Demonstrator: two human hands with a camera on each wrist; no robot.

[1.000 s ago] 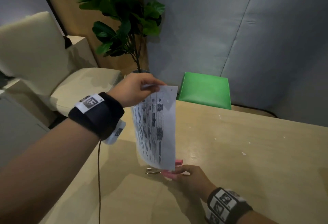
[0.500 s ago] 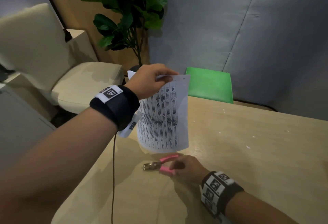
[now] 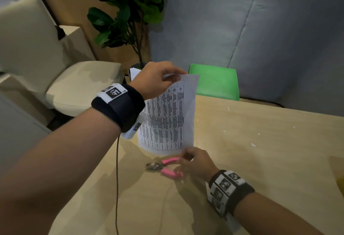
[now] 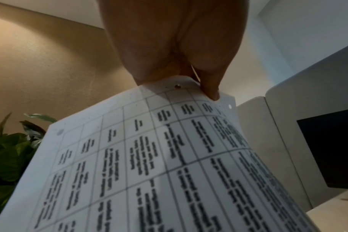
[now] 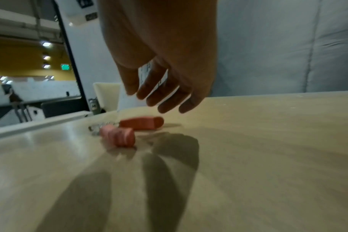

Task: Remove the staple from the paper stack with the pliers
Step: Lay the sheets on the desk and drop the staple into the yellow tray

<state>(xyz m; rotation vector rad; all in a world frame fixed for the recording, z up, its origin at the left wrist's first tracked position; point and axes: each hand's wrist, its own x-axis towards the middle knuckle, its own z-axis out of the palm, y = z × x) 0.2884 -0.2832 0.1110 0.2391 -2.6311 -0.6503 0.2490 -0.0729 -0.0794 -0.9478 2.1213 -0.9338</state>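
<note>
The pliers (image 3: 163,167) lie flat on the table (image 3: 260,151), handles spread. The right hand (image 3: 197,162) hovers just above them, fingers loose, with a clear gap beneath the fingertips. The hanging paper stack (image 3: 167,117), pinched at its top edge by the left hand (image 3: 154,80), blocks approach from the far side. The cable (image 3: 116,179) crosses the table left of the pliers. The tabletop to the right is open.

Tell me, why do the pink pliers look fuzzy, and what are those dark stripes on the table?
Right wrist view: the pliers are blurred, and the right hand above casts finger shadows on the table. Head view: the pliers look sharper.
</note>
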